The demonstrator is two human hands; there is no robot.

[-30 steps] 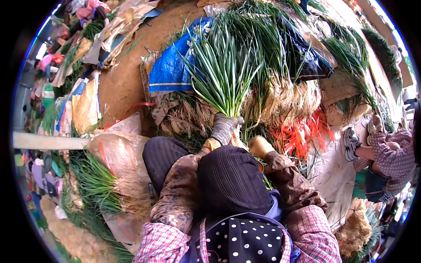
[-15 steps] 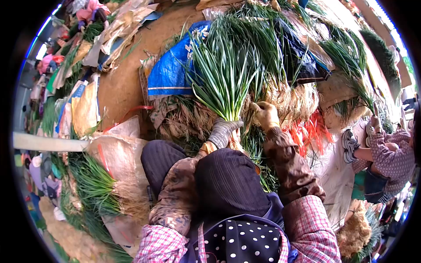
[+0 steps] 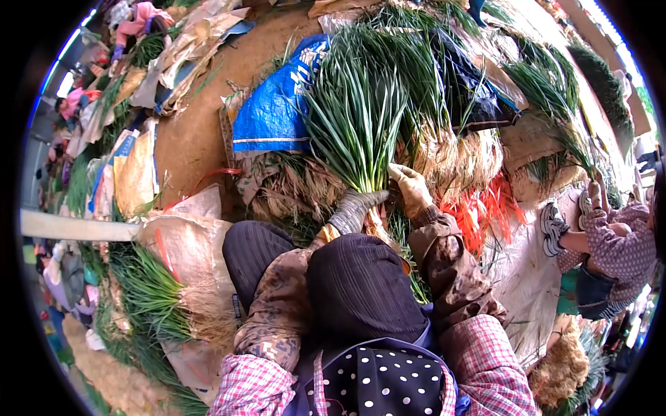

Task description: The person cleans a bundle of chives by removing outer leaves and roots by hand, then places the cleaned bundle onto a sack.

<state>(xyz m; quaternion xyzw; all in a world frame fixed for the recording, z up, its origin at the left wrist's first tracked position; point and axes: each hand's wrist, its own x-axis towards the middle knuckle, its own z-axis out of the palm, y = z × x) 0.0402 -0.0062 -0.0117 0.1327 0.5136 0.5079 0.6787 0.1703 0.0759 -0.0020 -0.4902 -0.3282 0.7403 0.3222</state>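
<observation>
My left hand [image 3: 352, 210], in a grey wrapped glove, grips a bunch of long-leaved green plants [image 3: 362, 132] near the base of the stems. The leaves fan out away from me, and pale stem ends show below the fist. At the bunch's right edge, my right hand [image 3: 411, 188], in a yellowish glove, has its thumb and fingers drawn together against the stems. Whatever it pinches is too small to make out. Beyond the hands lies a pile of similar plants [image 3: 423, 90], their pale stringy roots [image 3: 458, 156] pointing toward me.
A blue plastic sack [image 3: 270, 114] lies left of the bunch, and a dark sack [image 3: 479, 90] lies over the pile. Red plastic strips [image 3: 482, 215] are at my right. More plants [image 3: 149, 284] rest at my left. Another person [image 3: 617, 243] sits at the far right.
My right hand has come down and left to the edge of the bunch, from slightly apart on its right. The bunch's leaves are drawn narrower and more upright. My left hand keeps its grip.
</observation>
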